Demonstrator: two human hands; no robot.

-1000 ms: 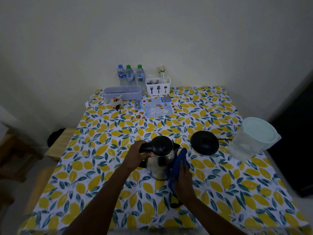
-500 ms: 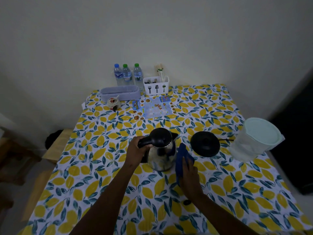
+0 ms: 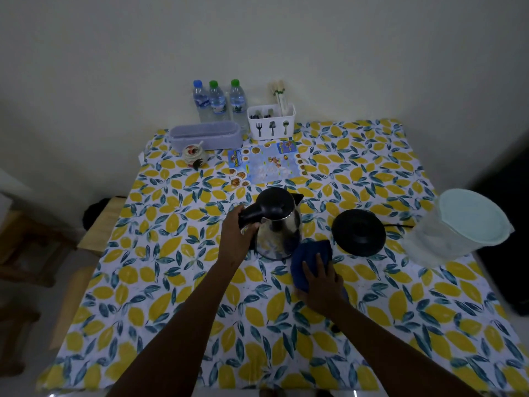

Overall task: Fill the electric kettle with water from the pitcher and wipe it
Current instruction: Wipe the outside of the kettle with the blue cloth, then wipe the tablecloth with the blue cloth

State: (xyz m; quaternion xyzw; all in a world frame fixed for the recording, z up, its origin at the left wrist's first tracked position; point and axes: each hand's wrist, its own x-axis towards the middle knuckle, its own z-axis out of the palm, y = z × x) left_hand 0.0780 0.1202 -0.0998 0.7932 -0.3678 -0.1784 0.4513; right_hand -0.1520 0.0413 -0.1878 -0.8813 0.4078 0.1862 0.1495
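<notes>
A steel electric kettle (image 3: 279, 233) with a black lid stands upright at the table's middle. My left hand (image 3: 236, 234) grips its black handle on the left side. My right hand (image 3: 322, 280) presses a blue cloth (image 3: 310, 256) flat on the tablecloth, just right of the kettle's base and touching it. The round black kettle base (image 3: 358, 232) lies to the right, its cord running off right. A clear plastic pitcher (image 3: 458, 227) with a pale lid stands at the table's right edge.
Along the far edge of the lemon-print table (image 3: 160, 267) stand three water bottles (image 3: 217, 100), a white cutlery caddy (image 3: 271, 121), a lilac tray (image 3: 204, 134), a small jar (image 3: 193, 153) and a printed leaflet (image 3: 267, 166). A wooden bench (image 3: 94, 233) sits left.
The blue cloth and my right hand slid down from the kettle's right side onto the tablecloth beside its base. My left hand kept hold of the handle.
</notes>
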